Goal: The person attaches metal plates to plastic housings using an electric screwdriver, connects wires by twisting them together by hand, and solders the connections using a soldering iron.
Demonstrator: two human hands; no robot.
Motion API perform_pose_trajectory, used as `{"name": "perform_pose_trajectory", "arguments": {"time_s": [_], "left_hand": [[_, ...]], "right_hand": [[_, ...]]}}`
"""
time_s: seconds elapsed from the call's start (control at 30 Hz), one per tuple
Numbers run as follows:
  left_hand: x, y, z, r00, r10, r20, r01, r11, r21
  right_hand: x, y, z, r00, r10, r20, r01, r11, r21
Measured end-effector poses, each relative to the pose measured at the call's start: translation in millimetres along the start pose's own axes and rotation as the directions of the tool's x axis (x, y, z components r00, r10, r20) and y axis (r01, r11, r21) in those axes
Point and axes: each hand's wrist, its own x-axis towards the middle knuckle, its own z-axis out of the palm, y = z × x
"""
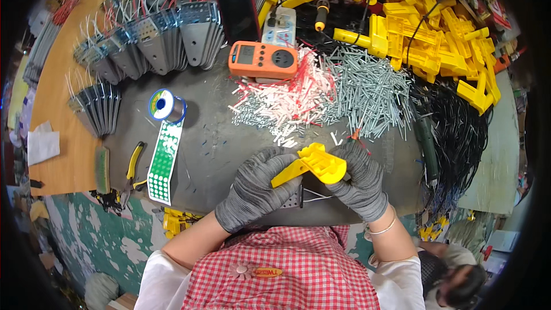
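Both hands, in grey knitted gloves, hold a yellow plastic housing [326, 166] just above the near part of the dark work mat. My left hand [256, 186] is closed around its flat arm. My right hand [363, 183] grips the rounded, hollow end, where ribs show inside. Under the housing, partly hidden by my left hand, lies a grey perforated metal plate [294, 200] with white wires beside it. Close beyond my hands are short white and red sleeves [301, 95] in a pile. A heap of long screws [370, 89] lies to their right.
An orange meter [263, 60] and a phone [237, 10] stand at the back. Metal plates with wires [155, 43] line the far left. Nearer are a solder spool [166, 106], a green-dot sticker sheet [163, 163] and yellow-handled pliers [135, 161]. Yellow housings [430, 34] and black cables [456, 132] fill the right.
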Motion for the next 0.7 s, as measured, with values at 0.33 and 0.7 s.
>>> {"name": "perform_pose_trajectory", "arguments": {"time_s": [0.33, 0.7], "left_hand": [[-18, -10, 2, 0.997, 0.001, -0.074, 0.004, 0.998, 0.067], [-17, -2, 9, 0.971, 0.054, -0.231, -0.008, 0.98, 0.199]], "right_hand": [[4, -14, 11, 0.971, 0.223, 0.089, -0.225, 0.974, 0.012], [4, -31, 36, 0.988, 0.146, -0.043, -0.136, 0.975, 0.176]]}}
